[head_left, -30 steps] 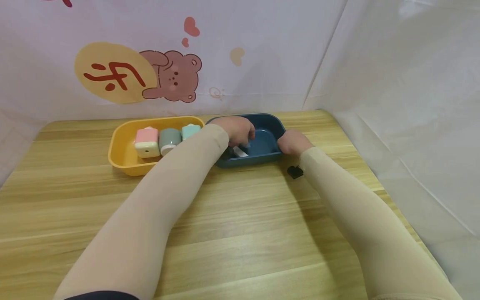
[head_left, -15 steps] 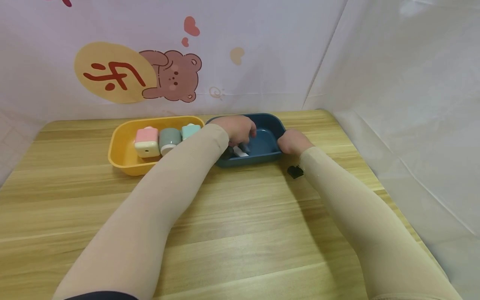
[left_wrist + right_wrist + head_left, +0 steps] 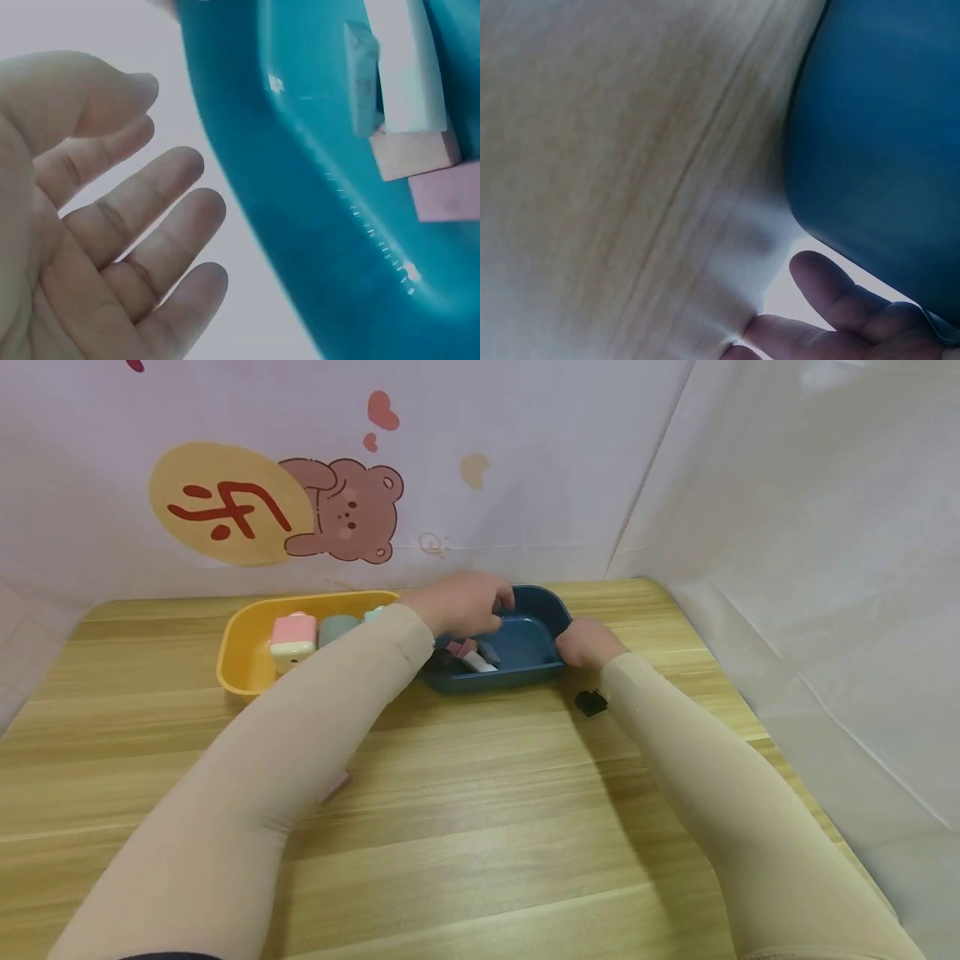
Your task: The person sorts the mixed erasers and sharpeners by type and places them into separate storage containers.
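My left hand (image 3: 463, 603) hovers over the left part of a dark blue plastic basin (image 3: 517, 679), its fingers spread and holding nothing. In the left wrist view, the thumb and fingers stand apart beside the basin's rim. Inside the basin lie a white block (image 3: 409, 67), a grey-blue block (image 3: 363, 79) and two pink blocks (image 3: 450, 192). A black thing (image 3: 442, 661) rests at the basin's left end. My right hand (image 3: 589, 645) grips the basin's right rim; the right wrist view shows several fingers (image 3: 832, 292) against the outer wall.
Left of the blue basin stands a yellow basin (image 3: 238, 681) holding a pink-and-cream piece (image 3: 293, 639), a grey-green one and a mint one. A small black object (image 3: 591, 702) lies near my right wrist. A pinkish piece (image 3: 335, 786) shows beside my left forearm.
My left hand has lifted and shifted left, its fingers opening, so more blocks in the blue basin show. The pinkish piece by the left forearm has come into view. The right hand stays put.
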`<state>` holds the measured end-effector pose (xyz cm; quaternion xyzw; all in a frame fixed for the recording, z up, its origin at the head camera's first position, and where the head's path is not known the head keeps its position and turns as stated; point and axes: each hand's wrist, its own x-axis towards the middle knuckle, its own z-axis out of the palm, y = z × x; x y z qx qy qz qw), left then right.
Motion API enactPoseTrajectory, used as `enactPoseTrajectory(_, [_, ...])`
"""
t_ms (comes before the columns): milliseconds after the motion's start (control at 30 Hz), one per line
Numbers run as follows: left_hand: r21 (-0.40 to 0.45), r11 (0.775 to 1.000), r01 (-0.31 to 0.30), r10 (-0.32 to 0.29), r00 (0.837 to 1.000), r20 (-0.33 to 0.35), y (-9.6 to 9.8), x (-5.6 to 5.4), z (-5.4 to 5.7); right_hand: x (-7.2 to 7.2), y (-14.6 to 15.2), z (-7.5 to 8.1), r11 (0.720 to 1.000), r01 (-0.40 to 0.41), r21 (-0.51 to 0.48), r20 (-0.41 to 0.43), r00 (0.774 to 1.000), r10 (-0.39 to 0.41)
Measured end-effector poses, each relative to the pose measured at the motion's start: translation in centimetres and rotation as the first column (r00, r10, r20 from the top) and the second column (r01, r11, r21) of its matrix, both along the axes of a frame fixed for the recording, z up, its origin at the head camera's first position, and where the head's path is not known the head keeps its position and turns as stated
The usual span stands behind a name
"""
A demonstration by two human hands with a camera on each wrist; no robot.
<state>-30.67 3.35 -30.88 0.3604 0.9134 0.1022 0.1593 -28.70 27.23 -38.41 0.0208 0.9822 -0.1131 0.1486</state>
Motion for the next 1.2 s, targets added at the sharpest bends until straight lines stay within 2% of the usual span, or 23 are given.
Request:
enactPoseTrajectory(133, [-0.008, 1.000, 0.013, -0.013, 1.000, -0.009, -1.6, 2.7, 1.5, 0.1, -0.1, 0.0, 1.000, -0.008, 0.006, -0.008, 1.000, 0.008])
enactPoseTrajectory(200, [-0.015, 0.999, 0.033, -0.034, 0.999, -0.040, -2.7, 4.3, 1.9, 0.1, -0.1, 0.1, 1.000, -0.008, 0.005, -0.008, 1.000, 0.008])
enactPoseTrajectory(300, [-0.014, 0.997, 0.070, -0.071, 0.992, -0.105, -4.7, 6.8, 2.0, 0.3, -0.2, 0.1, 1.000, -0.002, -0.005, -0.008, 1.000, 0.002])
enactPoseTrajectory(367, [-0.026, 0.996, 0.082, -0.085, 0.986, -0.142, -6.2, 8.4, 1.7, 0.3, -0.2, 0.1, 1.000, 0.001, -0.007, -0.010, 1.000, -0.001])
enactPoseTrajectory(533, [-0.106, 0.990, 0.094, -0.110, 0.982, -0.156, -9.8, 12.2, 0.6, 0.4, -0.2, 0.0, 1.000, 0.004, -0.007, -0.005, 1.000, -0.004])
enactPoseTrajectory(667, [-0.155, 0.984, 0.084, -0.101, 0.989, -0.107, -12.9, 14.4, -0.9, 0.3, -0.1, 0.0, 1.000, 0.003, -0.010, -0.001, 1.000, -0.003])
enactPoseTrajectory(767, [-0.164, 0.984, 0.073, -0.081, 0.996, -0.046, -14.9, 15.6, -2.2, 0.4, -0.1, 0.1, 1.000, 0.002, -0.002, -0.001, 1.000, -0.002])
enactPoseTrajectory(833, [-0.157, 0.984, 0.082, -0.088, 0.996, -0.035, -16.1, 16.1, -3.3, 0.5, 0.0, 0.1, 1.000, 0.006, -0.001, 0.003, 1.000, -0.006])
enactPoseTrajectory(967, [-0.117, 0.991, 0.066, -0.075, 0.994, -0.076, -18.0, 16.7, -5.2, 0.6, 0.1, 0.1, 1.000, 0.000, 0.000, 0.004, 1.000, 0.000])
enactPoseTrajectory(1033, [-0.116, 0.992, 0.039, -0.050, 0.994, -0.097, -18.6, 16.9, -5.9, 0.5, 0.1, 0.0, 1.000, -0.007, 0.003, 0.002, 1.000, 0.007])
enactPoseTrajectory(1200, [-0.107, 0.994, -0.022, 0.007, 0.991, -0.136, -19.2, 17.5, -6.6, 0.5, -0.1, 0.0, 1.000, -0.009, -0.001, -0.010, 1.000, 0.009])
